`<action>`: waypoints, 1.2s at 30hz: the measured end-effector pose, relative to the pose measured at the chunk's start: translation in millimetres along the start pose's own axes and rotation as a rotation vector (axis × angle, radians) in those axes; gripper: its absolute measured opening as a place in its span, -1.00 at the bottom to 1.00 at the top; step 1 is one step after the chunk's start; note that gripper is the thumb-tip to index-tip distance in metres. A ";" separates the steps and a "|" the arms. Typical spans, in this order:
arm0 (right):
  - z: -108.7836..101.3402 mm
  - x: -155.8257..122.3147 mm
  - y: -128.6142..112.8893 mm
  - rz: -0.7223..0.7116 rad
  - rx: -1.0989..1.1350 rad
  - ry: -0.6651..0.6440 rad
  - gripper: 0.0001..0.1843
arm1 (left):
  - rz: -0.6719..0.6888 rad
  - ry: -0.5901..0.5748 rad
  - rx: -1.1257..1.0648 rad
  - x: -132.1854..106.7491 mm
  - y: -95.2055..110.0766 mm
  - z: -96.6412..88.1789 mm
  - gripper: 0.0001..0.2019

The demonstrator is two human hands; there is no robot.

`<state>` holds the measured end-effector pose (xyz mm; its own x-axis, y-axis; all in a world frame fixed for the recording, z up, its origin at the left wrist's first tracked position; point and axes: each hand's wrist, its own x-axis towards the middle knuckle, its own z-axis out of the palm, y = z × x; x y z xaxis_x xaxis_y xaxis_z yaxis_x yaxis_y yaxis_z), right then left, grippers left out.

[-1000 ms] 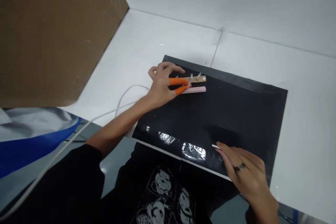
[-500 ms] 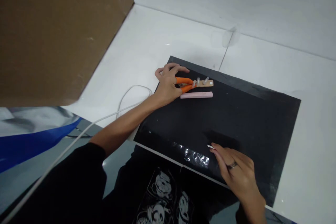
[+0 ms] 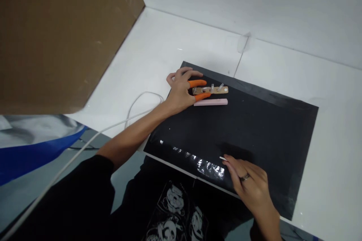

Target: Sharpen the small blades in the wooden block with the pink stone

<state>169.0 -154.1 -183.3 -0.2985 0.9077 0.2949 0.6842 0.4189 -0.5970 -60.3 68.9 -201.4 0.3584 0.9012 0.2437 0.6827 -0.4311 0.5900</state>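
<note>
Orange sleeves cover the thumb and forefinger of my left hand [image 3: 179, 88]. These two fingers are spread apart, one on each side of a small wooden strip [image 3: 223, 89]. Small clear pieces [image 3: 212, 87] stand or lean on the strip, which also has a white round spot at its right end. Just below it lies a pink bar [image 3: 213, 102], close to the thumb. Lower right, my right hand [image 3: 251, 180], with a ring on one finger, pinches a thin white piece [image 3: 223, 158] between its fingertips. Most of that piece is hidden by the fingers.
A black mat [image 3: 254, 131] lies under both hands on a white table [image 3: 158, 41]. A white cable [image 3: 113, 125] runs along the left side. A brown board [image 3: 62, 37] rises at left. A clear object [image 3: 242, 43] stands near the back wall.
My left thumb and forefinger have parted from a pinch over the wooden strip, uncovering more of it and its clear pieces. The right hand, still pinching the white piece, appears slightly farther left.
</note>
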 end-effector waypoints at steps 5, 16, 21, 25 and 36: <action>-1.5 -2.4 0.8 0.011 -0.007 0.009 -0.58 | 0.058 -0.023 0.029 4.6 8.4 -9.5 -0.65; 6.7 -11.8 8.5 0.042 -0.018 0.032 -0.76 | -0.050 -0.285 0.065 31.3 31.9 -13.1 -0.79; 9.6 -14.9 10.7 0.036 -0.005 0.061 -0.75 | -0.062 -0.274 0.089 33.5 34.6 -9.6 -0.83; 10.6 -16.2 10.2 0.057 0.024 0.061 -0.74 | -0.017 -0.256 0.115 34.0 33.8 -5.7 -0.82; 14.7 -17.9 7.4 0.071 0.002 0.109 -0.77 | 0.286 -0.150 0.438 25.7 49.7 0.1 -0.81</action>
<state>169.7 -166.9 -204.0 -0.1756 0.9272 0.3310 0.6994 0.3541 -0.6209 -17.1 70.6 -165.9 0.6338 0.7428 0.2160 0.7346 -0.6654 0.1329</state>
